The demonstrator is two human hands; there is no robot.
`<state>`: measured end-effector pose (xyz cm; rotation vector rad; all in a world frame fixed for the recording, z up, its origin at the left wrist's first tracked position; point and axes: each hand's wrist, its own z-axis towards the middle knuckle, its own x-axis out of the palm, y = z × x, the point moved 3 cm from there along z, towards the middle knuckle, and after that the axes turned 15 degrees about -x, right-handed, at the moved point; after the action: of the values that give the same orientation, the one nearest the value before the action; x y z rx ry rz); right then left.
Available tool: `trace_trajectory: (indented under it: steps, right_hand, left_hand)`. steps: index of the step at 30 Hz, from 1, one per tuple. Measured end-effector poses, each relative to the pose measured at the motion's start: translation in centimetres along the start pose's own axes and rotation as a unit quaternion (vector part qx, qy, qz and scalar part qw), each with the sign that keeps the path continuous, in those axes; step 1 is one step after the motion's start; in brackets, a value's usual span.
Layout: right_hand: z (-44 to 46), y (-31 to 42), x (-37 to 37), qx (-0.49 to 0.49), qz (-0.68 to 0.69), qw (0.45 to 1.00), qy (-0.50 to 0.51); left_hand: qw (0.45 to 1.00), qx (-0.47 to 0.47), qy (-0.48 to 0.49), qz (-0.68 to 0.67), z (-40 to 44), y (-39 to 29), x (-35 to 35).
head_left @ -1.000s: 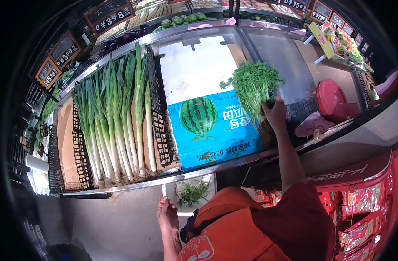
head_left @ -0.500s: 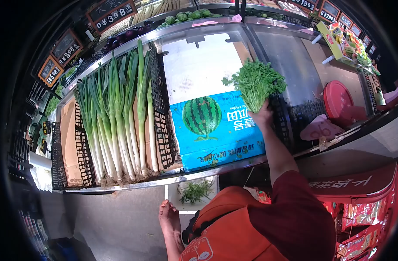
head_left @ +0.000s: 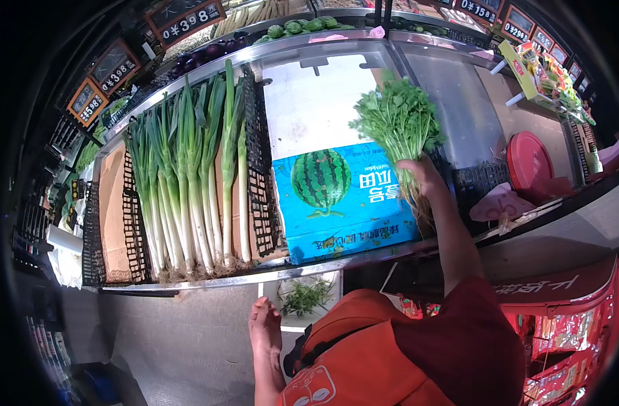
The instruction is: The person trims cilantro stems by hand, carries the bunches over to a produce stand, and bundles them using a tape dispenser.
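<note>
My right hand (head_left: pixel 423 177) is closed around the stems of a bunch of coriander (head_left: pixel 399 118). Its leaves point away from me, and thin roots hang below the grip. The bunch is over the right edge of a flattened blue and white carton (head_left: pixel 323 233) printed with a watermelon. Low in front of the display, my left hand (head_left: pixel 265 323) holds nothing I can see, its fingers loosely bent and apart from the counter. Left of the carton, a row of leeks (head_left: pixel 188 196) lies with roots toward me.
Black crates (head_left: pixel 261 169) flank the leeks. Under the counter edge, a white container (head_left: pixel 333 292) holds loose green sprigs (head_left: pixel 305 298). A red round lid (head_left: pixel 528 162) and a pink price tag (head_left: pixel 502 203) are on the right. Price boards (head_left: pixel 181 24) stand along the back.
The coriander bunch has tilted, showing more stems and roots below my right hand. That hand has shifted slightly right. My left hand stays low, and the view has shifted a little.
</note>
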<state>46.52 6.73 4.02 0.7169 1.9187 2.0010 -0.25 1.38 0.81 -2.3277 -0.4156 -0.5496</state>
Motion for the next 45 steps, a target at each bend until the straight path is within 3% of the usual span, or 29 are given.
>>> trace_trajectory:
  steps: [1,3,4,5,7,8,10,11,14,16,22,23,24,25,26,28,29,32,35,36,38,40,42,45]
  right_hand:
    - [-1.4,1.7,1.7,0.026,0.041,0.999,0.01]
    - [-3.0,2.4,4.2,-0.021,-0.067,0.997,0.041]
    - [-4.1,1.8,6.1,-0.04,-0.043,0.995,0.079]
    - [-6.2,3.0,8.7,-0.043,-0.009,0.981,0.19]
    - [-10.6,4.2,13.8,-0.068,0.008,0.958,0.28]
    - [-11.5,1.6,16.0,-0.165,-0.116,0.931,0.304]
    - [-15.3,3.8,19.9,-0.152,-0.329,0.852,0.378]
    - [-16.6,3.0,21.4,-0.214,-0.382,0.82,0.368]
    - [-20.1,0.9,24.2,-0.403,-0.46,0.722,0.323]
    - [-22.1,-1.0,26.1,-0.425,-0.497,0.662,0.366]
    - [-23.5,1.8,25.5,-0.374,-0.301,0.714,0.51]
    - [-21.8,3.4,24.7,-0.308,-0.194,0.756,0.544]
    - [-20.4,1.6,23.3,-0.352,-0.171,0.799,0.456]
    - [-18.3,0.6,21.5,-0.277,-0.167,0.858,0.4]
    - [-15.2,-2.6,19.3,-0.269,-0.201,0.869,0.363]
    - [-9.1,-9.6,11.9,-0.242,-0.295,0.904,0.191]
    - [-7.4,-10.3,8.2,-0.226,-0.458,0.849,0.135]
    - [-4.3,-15.1,0.0,-0.207,-0.496,0.843,0.024]
    - [-2.7,-15.1,0.7,-0.27,-0.522,0.809,0.012]
    - [-2.3,-16.0,1.9,-0.292,-0.519,0.802,0.053]
    - [-3.5,-17.0,6.1,-0.219,-0.562,0.784,0.15]
    - [-6.7,-17.2,10.1,-0.294,-0.511,0.782,0.201]
    - [-8.4,-16.2,12.8,-0.214,-0.419,0.8,0.373]
    - [-7.5,-15.7,10.6,-0.241,-0.315,0.861,0.318]
  left_hand:
    - [0.998,0.008,0.055,-0.005,0.6,-0.1,0.5]
    - [0.997,-0.015,0.055,0.053,0.7,-0.6,3.3]
    - [0.995,-0.028,0.056,0.082,0.9,-0.7,4.8]
    - [0.989,-0.015,0.099,0.109,1.3,-1.0,6.2]
    - [0.972,0.013,0.192,0.132,1.7,-1.2,8.8]
    - [0.97,0.02,0.21,0.123,2.0,-1.0,8.6]
    - [0.964,0.036,0.243,0.102,2.7,-0.5,8.2]
    - [0.971,-0.012,0.229,0.063,1.7,-0.4,8.4]
    - [0.978,0.084,0.189,0.019,0.1,-0.4,6.1]
    - [0.987,0.103,0.111,-0.048,-1.0,-0.4,4.5]
    - [0.986,0.114,-0.035,-0.113,-3.6,-2.5,0.6]
    - [0.982,0.127,-0.031,-0.137,-3.8,-2.9,-0.8]
    - [0.976,0.147,-0.03,-0.161,-3.9,-3.1,-2.7]
    - [0.968,0.169,-0.04,-0.179,-4.6,-3.5,-4.1]
    - [0.96,0.191,-0.049,-0.197,-5.5,-3.8,-5.4]
    - [0.95,0.22,-0.055,-0.215,-7.4,-4.0,-8.3]
    - [0.943,0.241,-0.08,-0.216,-8.8,-3.9,-8.8]
    - [0.927,0.262,-0.126,-0.235,-11.6,-3.0,-11.6]
    - [0.914,0.277,-0.138,-0.262,-12.7,-1.8,-12.9]
    - [0.909,0.284,-0.149,-0.266,-12.9,-1.5,-12.9]
    - [0.909,0.283,-0.15,-0.266,-12.8,-1.0,-13.1]
    - [0.903,0.275,-0.161,-0.288,-12.6,-0.7,-11.2]
    - [0.905,0.271,-0.166,-0.281,-12.5,-0.5,-10.4]
    - [0.902,0.256,-0.161,-0.307,-12.8,-0.4,-10.3]
